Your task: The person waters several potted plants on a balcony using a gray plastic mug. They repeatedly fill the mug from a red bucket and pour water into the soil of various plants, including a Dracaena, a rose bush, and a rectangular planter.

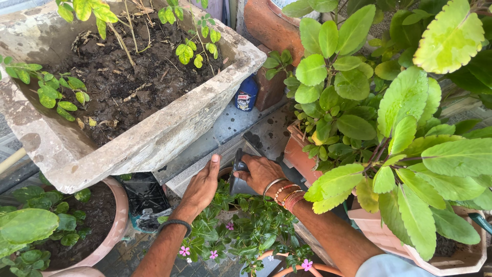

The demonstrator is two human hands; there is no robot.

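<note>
Head view: a small dark grey plastic pot point(239, 177) is gripped by the right hand point(261, 173) at its rim, among pink-flowered plants point(246, 231). The left hand point(202, 185) is laid flat beside it, fingers together. The pot is judged light, thin-walled and slightly flexible; best held at the rim.

A small dark grey plastic pot point(239, 177) stands roughly upright on the grey stone ledge point(225, 131), at its near edge, just below the big concrete planter's corner. Its rim looks bent and narrow. Small pink-flowered green plants point(246, 231) crowd right against its near side.
</note>
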